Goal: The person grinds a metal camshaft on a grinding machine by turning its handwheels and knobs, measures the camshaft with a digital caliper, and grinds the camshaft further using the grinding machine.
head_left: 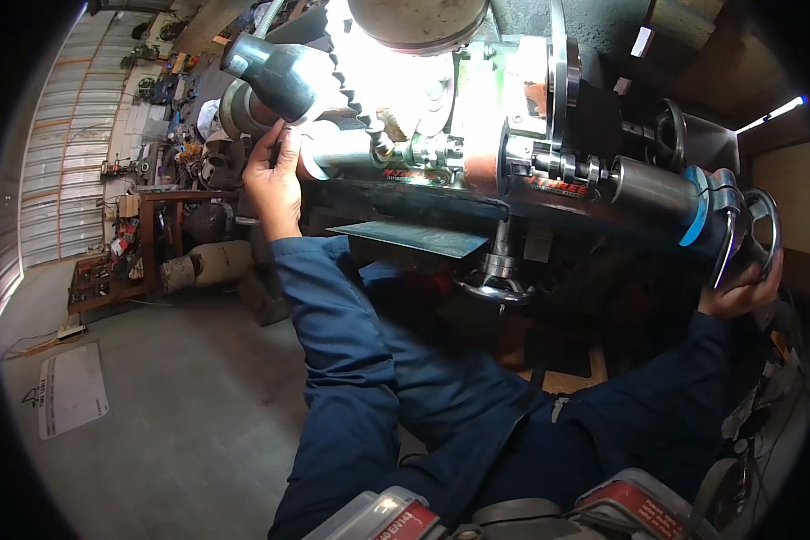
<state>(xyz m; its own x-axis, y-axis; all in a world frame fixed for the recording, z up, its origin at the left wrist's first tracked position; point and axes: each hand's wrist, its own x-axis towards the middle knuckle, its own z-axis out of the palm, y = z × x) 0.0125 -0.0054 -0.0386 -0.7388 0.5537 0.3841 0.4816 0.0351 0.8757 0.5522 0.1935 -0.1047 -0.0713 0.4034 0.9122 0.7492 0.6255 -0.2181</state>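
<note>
My left hand (274, 180) is raised at the left end of a lathe-like machine, its thumb and fingers closed together. They are just below the dark work lamp (283, 76) and beside the flanged end of a metal cylinder (342, 148). Glare hides what the fingertips grip. Far to the right, my right hand (749, 290) is wrapped around the lower rim of a chrome handwheel (763, 229). This wheel is on the machine's right end, past a grey cylinder (652, 191) and a blue ring (696, 207).
Below the machine bed, a flat metal plate (414, 238) sticks out toward me, with another handwheel (499, 286) nearby. A spiral bellows-like strip (351, 81) hangs in front of the bright machine. Cluttered shelves and a rusty metal frame (148, 234) stand left. A white sign (72, 389) lies on the floor.
</note>
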